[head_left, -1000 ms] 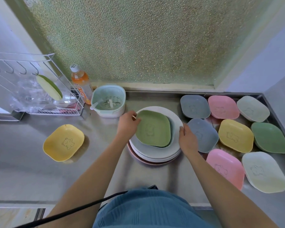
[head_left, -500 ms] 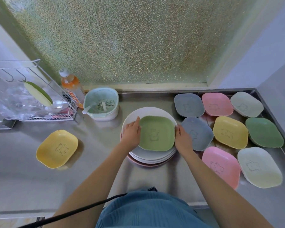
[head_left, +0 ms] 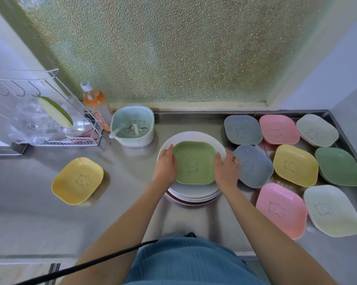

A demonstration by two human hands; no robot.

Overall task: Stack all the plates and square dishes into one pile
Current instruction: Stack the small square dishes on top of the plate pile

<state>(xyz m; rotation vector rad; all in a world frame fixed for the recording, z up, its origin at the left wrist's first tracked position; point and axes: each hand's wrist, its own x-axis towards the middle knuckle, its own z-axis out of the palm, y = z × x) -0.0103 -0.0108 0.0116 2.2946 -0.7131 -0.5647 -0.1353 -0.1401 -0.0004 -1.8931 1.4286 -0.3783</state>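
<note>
First square dish on the plate pile, nine to go

The green dish (head_left: 194,163) now sits level and centred on the stack of round plates (head_left: 194,194), where a second ago it was tilted; left hand (head_left: 165,168) and right hand (head_left: 226,171) rest on its sides, fingers barely curled, grip loose. Right of the stack wait eight dishes, such as the grey dish (head_left: 253,166); left, one yellow dish (head_left: 77,180) on the worktop (head_left: 29,212).
</note>
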